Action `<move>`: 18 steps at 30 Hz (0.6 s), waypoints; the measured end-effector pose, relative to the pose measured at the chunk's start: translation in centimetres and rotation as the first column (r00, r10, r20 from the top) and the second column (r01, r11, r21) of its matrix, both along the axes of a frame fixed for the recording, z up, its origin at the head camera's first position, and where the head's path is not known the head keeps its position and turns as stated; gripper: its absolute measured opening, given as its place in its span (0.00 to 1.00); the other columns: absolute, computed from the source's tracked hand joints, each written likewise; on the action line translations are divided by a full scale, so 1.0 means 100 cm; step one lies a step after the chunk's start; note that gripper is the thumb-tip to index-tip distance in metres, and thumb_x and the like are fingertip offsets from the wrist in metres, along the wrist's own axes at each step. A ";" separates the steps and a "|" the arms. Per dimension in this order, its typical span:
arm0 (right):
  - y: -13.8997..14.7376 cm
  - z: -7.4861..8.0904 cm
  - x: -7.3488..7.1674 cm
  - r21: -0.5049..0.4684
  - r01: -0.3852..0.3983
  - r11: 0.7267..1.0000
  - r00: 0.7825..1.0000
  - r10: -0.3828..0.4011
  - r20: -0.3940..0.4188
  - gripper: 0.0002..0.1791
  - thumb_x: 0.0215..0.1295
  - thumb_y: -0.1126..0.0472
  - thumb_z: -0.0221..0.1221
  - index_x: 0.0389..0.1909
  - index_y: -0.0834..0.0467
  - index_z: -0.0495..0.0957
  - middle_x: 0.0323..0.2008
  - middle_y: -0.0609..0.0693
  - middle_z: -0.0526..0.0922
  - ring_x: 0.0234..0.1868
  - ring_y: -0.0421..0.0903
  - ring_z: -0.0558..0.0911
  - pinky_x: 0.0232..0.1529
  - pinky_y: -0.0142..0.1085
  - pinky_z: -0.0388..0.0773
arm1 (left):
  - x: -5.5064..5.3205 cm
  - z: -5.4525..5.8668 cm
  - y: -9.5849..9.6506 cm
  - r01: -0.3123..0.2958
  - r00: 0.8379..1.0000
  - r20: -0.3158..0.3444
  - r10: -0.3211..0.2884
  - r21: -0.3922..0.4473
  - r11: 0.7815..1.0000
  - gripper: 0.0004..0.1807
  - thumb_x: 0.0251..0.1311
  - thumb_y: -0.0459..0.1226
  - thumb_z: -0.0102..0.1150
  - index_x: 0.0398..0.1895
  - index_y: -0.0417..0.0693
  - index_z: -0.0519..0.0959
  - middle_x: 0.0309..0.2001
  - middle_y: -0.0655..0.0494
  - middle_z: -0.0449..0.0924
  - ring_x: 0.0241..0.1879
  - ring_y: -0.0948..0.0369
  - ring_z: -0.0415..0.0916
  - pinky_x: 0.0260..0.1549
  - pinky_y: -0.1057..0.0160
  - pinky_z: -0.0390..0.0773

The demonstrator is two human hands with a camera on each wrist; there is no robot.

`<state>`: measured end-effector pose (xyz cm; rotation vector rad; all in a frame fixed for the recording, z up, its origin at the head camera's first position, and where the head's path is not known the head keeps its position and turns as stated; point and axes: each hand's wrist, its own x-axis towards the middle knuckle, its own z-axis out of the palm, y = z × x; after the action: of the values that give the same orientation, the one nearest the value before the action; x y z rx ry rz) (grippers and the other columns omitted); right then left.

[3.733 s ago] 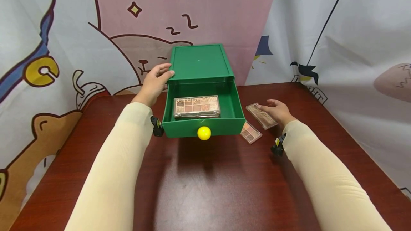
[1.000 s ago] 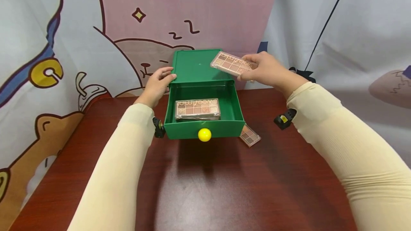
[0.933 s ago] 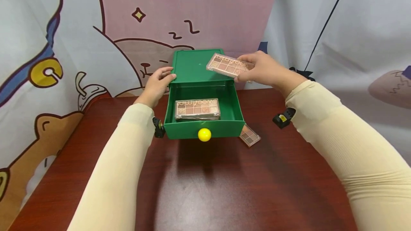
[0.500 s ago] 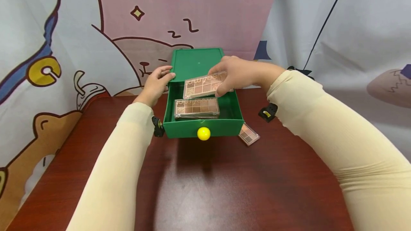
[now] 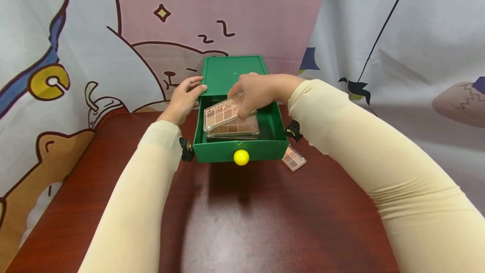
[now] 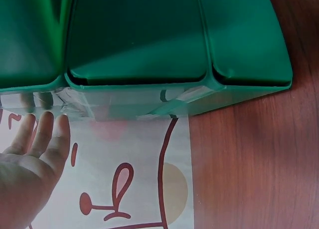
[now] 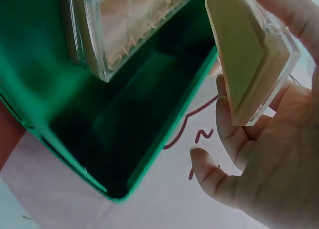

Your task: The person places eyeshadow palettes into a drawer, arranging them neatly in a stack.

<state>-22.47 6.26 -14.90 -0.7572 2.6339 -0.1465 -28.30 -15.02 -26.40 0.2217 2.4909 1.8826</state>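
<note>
My right hand (image 5: 259, 92) grips a clear-lidded eyeshadow palette (image 5: 219, 115) between thumb and fingers. It tilts over the pulled-out green drawer (image 5: 216, 153). Below it lie stacked palettes (image 5: 244, 127), partly covered; in the right wrist view, the stack (image 7: 132, 24) and the held palette (image 7: 249, 54) appear apart. My left hand (image 5: 182, 100) rests at the upper left edge of the green drawer box (image 5: 223, 68). In the left wrist view its fingers (image 6: 60, 134) look fairly straight along the box side.
Another palette (image 5: 293, 159) lies on the dark red table (image 5: 235, 222), right of the drawer and partly hidden by it. A yellow ball knob (image 5: 241, 157) sticks out from the drawer front. A printed cloth (image 5: 276, 16) hangs behind the box.
My right hand has picked up the palette from the table at the right, lifted it and carried it left, then lowered it to the drawer. The left hand has stayed at the box.
</note>
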 end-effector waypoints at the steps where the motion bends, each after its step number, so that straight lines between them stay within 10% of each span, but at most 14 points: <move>1: -0.001 -0.001 -0.001 0.006 -0.007 1.000 1.000 0.007 0.010 0.39 0.53 0.56 0.63 0.70 0.52 0.66 0.69 0.54 0.61 0.63 0.52 0.61 0.53 0.43 0.67 | 0.000 0.000 0.001 0.000 1.000 0.002 0.000 0.000 1.000 0.27 0.70 0.47 0.50 0.71 0.57 0.64 0.71 0.53 0.59 0.65 0.52 0.63 0.59 0.48 0.69; 18: 0.005 -0.005 -0.011 -0.066 0.037 0.997 0.991 -0.029 0.129 0.40 0.62 0.53 0.65 0.73 0.52 0.59 0.68 0.57 0.63 0.69 0.54 0.61 0.64 0.48 0.65 | -0.002 -0.001 -0.001 0.001 1.000 0.006 -0.002 0.020 1.000 0.27 0.70 0.47 0.51 0.70 0.58 0.64 0.71 0.54 0.59 0.65 0.53 0.63 0.58 0.48 0.70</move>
<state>-23.60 6.78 -15.35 -0.7023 2.5312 -0.2863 -28.49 -15.13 -26.49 0.2179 2.4688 1.9049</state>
